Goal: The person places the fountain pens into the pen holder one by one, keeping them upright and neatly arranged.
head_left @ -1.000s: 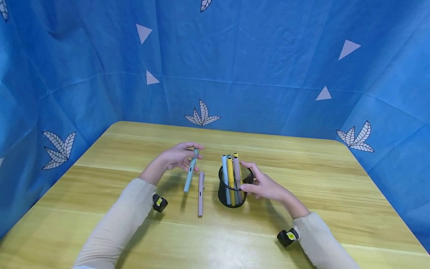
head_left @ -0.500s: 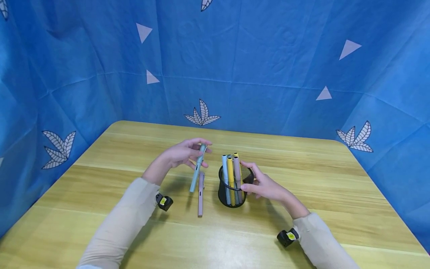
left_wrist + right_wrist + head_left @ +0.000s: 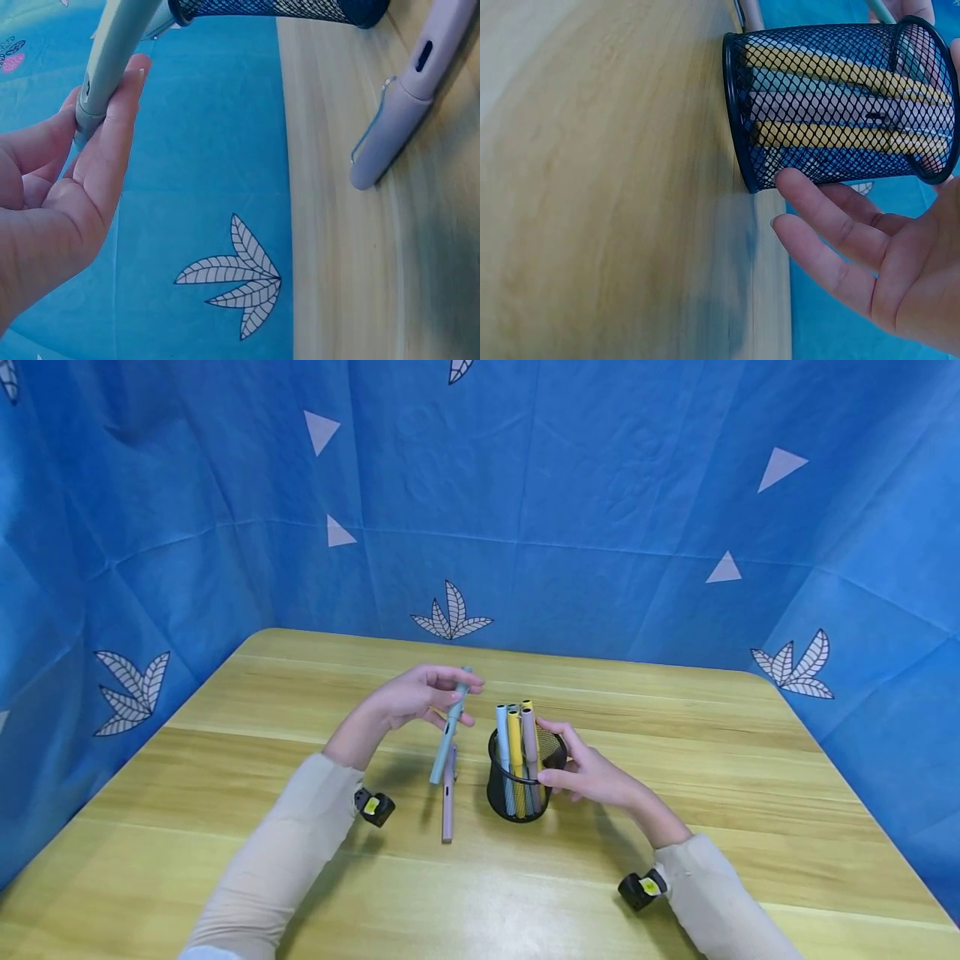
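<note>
A pale green pen (image 3: 446,739) is pinched between the thumb and fingers of my left hand (image 3: 420,697), tilted and lifted off the table. In the left wrist view, that pen (image 3: 120,52) runs past the fingertips. Below it a lilac pen (image 3: 447,814) lies on the table. My right hand (image 3: 596,775) holds the black mesh pen holder (image 3: 496,793) from the right, thumb in front and index finger behind at the rim. Several blue, yellow, green and lilac pens stand inside. In the right wrist view, two fingers reach along the mesh wall (image 3: 817,169) near its base.
The wooden table (image 3: 300,893) has rounded far corners. Behind and along both sides hangs a blue cloth (image 3: 585,485) with white leaf and triangle prints. Small black cameras are strapped at both wrists.
My left hand has moved right and slightly up with the pale green pen, bringing it over the far end of the lilac pen. My right hand and the pen holder have stayed still.
</note>
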{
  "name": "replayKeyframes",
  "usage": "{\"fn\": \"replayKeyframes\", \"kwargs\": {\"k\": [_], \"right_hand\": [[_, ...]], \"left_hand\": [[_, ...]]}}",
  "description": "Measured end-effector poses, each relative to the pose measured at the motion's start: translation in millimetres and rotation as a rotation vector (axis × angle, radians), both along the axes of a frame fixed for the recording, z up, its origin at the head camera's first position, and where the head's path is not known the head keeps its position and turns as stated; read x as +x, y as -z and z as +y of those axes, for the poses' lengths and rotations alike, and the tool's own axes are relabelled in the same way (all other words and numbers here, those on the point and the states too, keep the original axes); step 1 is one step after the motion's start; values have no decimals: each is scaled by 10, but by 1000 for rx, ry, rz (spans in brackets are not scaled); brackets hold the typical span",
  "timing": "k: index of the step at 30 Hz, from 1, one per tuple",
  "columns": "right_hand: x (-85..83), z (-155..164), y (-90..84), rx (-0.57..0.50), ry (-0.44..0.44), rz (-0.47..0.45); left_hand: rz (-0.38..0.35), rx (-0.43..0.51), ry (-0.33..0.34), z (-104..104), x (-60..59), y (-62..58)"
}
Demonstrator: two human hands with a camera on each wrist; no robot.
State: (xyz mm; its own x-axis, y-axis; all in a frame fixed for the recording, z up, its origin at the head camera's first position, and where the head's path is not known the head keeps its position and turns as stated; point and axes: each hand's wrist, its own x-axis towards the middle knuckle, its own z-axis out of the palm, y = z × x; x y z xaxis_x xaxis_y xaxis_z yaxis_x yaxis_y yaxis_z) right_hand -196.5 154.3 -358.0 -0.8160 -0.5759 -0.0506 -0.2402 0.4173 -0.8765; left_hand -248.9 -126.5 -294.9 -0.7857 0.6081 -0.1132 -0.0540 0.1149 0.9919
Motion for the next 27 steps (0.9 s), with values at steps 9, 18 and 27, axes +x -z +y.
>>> {"fn": "replayKeyframes", "kwargs": {"k": [9,18,27], "right_hand": [[-8,-6,18,2,-1,10],[-5,-5,14,-3,-5,7],[-4,-1,0,-8,-6,0]], "left_hand": [[48,36,-7,57,7,-96],[77,50,-2,95,-18,-168],[113,58,0,154,-42,-241]]}}
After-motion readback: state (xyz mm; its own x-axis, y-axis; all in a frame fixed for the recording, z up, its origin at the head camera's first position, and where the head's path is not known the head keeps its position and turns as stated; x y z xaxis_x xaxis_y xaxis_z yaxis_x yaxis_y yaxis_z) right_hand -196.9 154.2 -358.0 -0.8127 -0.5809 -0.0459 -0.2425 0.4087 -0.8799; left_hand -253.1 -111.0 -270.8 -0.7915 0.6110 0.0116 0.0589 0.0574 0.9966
